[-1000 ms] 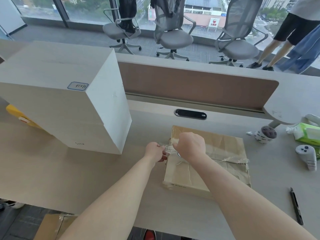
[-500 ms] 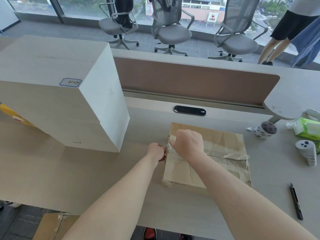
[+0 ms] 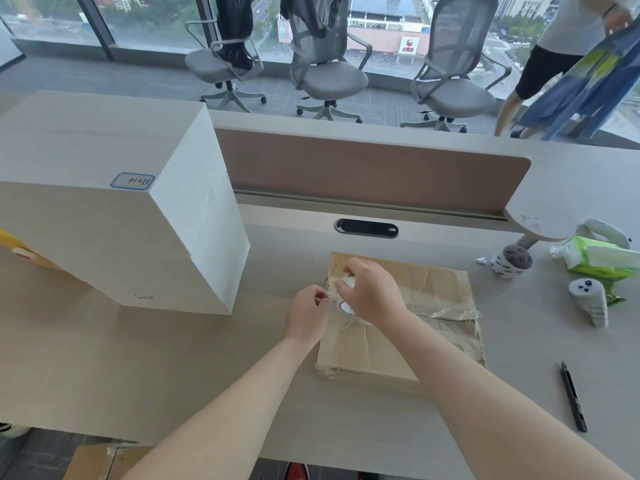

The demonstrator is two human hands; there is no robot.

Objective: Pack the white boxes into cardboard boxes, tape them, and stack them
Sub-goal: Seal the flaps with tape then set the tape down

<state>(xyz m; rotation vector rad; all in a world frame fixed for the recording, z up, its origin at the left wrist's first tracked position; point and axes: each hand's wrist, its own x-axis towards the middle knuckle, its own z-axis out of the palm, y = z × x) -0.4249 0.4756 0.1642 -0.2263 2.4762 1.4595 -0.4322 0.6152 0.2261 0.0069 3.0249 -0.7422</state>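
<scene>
Over on the desk (image 3: 173,358), the cardboard box (image 3: 433,292) lies beside the white boxes (image 3: 121,220), left hand (image 3: 306,315) pinching the tape end (image 3: 328,292) at its edge, right hand (image 3: 372,294) curled round the roll (image 3: 346,307), so honestly keep it taut before pressing down.

The right hand (image 3: 372,294) has edged the tape roll (image 3: 346,308) toward the cardboard box's (image 3: 446,289) far corner, parting from the left hand (image 3: 306,315).
</scene>
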